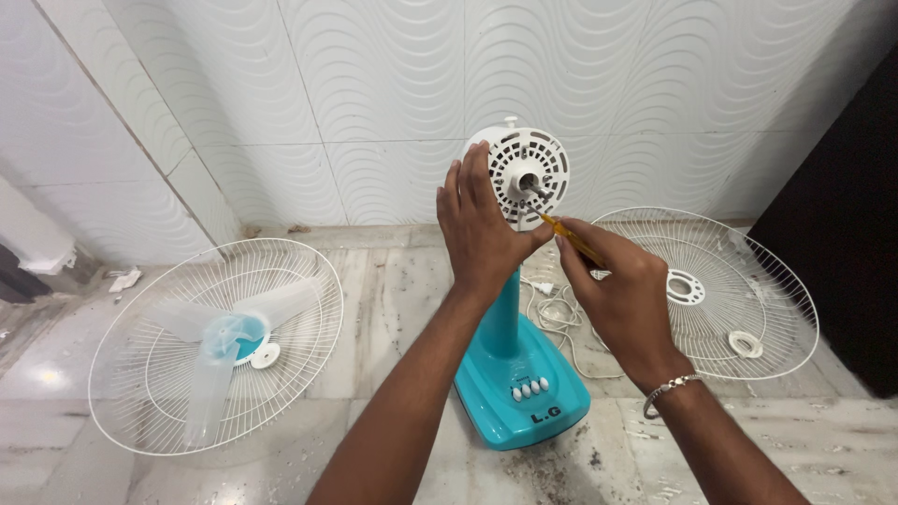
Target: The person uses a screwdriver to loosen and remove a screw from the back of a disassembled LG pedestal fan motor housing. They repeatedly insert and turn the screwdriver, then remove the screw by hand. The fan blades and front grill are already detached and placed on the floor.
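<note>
We see the fan's white motor housing (pixel 524 173) upright on its teal stand (pixel 517 374) in the middle of the marble floor (pixel 393 309), and we judge the left hand (pixel 482 229) wraps its left edge to steady it. The right hand (pixel 622 299) is closed around a yellow screwdriver (pixel 568 237), tip at the housing's face. The grille holding the blade (pixel 217 341) lies left, the other grille (pixel 716 290) right, seemingly set aside.

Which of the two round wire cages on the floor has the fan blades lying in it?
The left wire cage holds the see-through blue fan blades. The right wire cage has only two white rings in it.
</note>
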